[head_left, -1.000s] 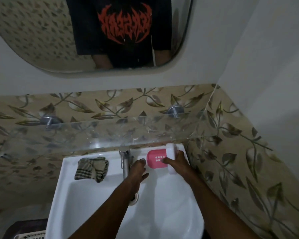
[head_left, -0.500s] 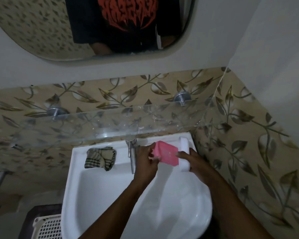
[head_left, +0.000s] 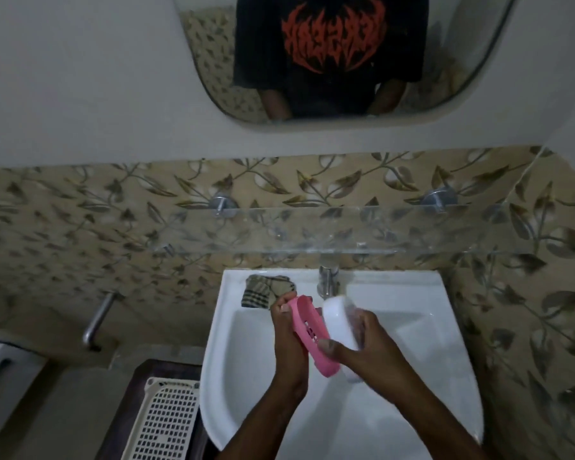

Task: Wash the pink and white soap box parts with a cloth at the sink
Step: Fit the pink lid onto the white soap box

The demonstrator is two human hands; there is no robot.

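Two soap box parts are held over the basin of a white ceramic sink [head_left: 412, 376]. At far left, below the sink's edge, sits a cream perforated plastic basket [head_left: 166, 423]. A checked brown cloth [head_left: 263, 290] lies bunched on the sink's back rim, left of the chrome tap [head_left: 327, 280]. The left hand [head_left: 287, 336] curls its fingers round the pink slotted plastic tray [head_left: 309, 333], which is tilted on edge. Touching the tray's right side, the white oval plastic shell [head_left: 339, 323] is gripped by the right hand [head_left: 369, 346], its thumb against the pink tray.
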